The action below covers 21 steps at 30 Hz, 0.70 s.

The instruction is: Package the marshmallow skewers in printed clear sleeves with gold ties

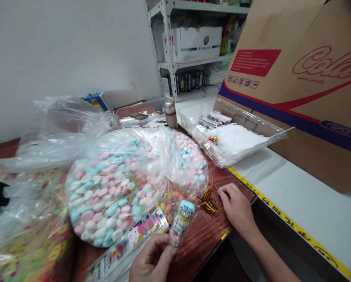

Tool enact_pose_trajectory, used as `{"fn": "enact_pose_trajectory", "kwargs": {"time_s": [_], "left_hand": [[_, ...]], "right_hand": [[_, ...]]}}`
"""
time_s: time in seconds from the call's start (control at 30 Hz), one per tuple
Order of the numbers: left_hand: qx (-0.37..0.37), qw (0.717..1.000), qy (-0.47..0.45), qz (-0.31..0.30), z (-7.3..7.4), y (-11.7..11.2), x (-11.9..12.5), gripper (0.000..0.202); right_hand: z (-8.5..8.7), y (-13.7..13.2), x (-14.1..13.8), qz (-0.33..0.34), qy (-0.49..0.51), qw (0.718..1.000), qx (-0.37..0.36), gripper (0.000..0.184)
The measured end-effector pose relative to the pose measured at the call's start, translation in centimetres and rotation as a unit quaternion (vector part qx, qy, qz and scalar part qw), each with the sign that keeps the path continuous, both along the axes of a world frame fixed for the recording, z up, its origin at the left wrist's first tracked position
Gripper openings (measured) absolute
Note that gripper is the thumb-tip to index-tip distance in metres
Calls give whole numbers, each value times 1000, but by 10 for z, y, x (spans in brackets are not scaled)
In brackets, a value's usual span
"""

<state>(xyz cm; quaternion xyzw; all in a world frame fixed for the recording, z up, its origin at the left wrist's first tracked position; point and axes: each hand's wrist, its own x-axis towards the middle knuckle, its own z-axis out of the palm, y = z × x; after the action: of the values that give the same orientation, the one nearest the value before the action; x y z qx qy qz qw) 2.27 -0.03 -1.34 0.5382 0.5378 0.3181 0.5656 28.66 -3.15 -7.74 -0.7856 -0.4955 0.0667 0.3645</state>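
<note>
My left hand (153,260) is at the bottom middle, fingers closed round the neck of a small filled candy packet (181,221) with a blue and patterned top, held upright. My right hand (236,207) rests on the wooden table (204,239), its fingertips pinched on a loose bunch of gold twist ties (208,201). Just behind both hands lies a big clear bag of pink, blue and white candies (116,192). A flat stack of printed small bags (128,244) lies on the table beside my left hand.
Another clear bag of coloured ring candies (25,243) lies at the left. A clear tray (236,137) with white sheets and small items sits at the right, a metal bottle (171,113) behind. A large cardboard box (304,78) stands on the white counter; shelves are at the back.
</note>
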Motion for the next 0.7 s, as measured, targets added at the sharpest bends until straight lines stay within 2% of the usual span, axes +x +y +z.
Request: {"fn": "enact_pose_trajectory", "kwargs": {"time_s": [0.17,0.27,0.37,0.53,0.7], "left_hand": [[40,998,18,40,-4,-5,1,28],[42,998,25,33,-7,-5,-2,27],[36,999,37,13,-7,-1,-6,29],[37,999,32,17,-7,0,-7,29],[32,999,28,12,-7,-3,-6,28]], "right_hand": [[2,-3,1,17,36,998,41,23],[1,-4,1,11,38,998,46,21],[2,-5,2,15,26,999,32,21],[3,-5,-2,49,-12,999,-10,17],[1,1,-9,29,-50,998,-40,13]]}}
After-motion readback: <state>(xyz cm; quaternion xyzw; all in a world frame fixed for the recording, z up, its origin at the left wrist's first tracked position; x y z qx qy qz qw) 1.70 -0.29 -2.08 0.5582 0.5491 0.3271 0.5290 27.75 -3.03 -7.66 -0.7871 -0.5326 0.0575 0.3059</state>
